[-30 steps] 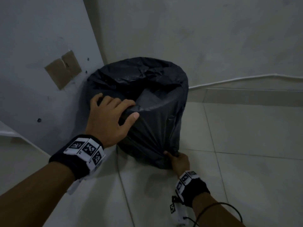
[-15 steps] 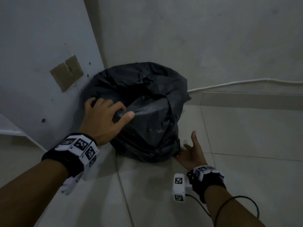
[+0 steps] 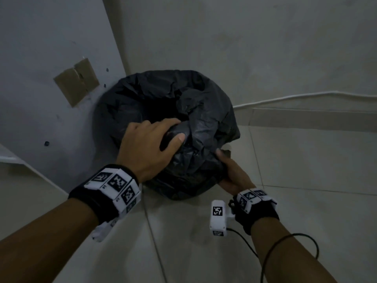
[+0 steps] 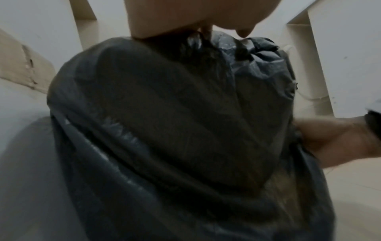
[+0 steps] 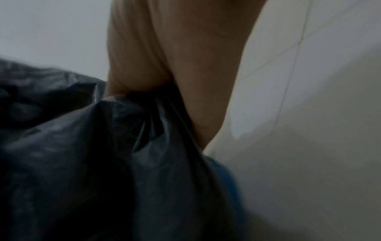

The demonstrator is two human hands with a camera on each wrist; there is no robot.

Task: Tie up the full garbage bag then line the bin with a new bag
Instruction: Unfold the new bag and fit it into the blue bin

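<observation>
A: In the middle of the head frame, the black bag [image 3: 183, 111] sits in the corner where the two walls [image 3: 244, 48] meet. The left hand [image 3: 149, 148] grasps a fold at its near rim, thumb pinching the plastic. The right hand [image 3: 232, 176], lower right of centre, grips the film down the side.

B: The risk?

A: I'd say tearing. Two grips pulling apart on thin film could split it and spill the load. No bin shows under the plastic here, so I can't tell how much slack is left.

B: Left wrist view?

A: The bag [image 4: 175, 122] fills the frame, stretched smooth. The left hand [image 4: 185, 16] is at the top edge, fingers closed on a gathered bunch. The right hand [image 4: 329, 140] presses in at the right edge. That taut stretch looks like the weak spot to me.

B: And the right wrist?

A: The right hand [image 5: 175, 65] comes down from the top centre, clamped on a twisted pleat of the bag [image 5: 92, 163]. At lower right there's a sliver of blue [image 5: 230, 182], perhaps the bin; too blurred to say. The pleat is narrow, so it could slip free before any knot forms.
</observation>
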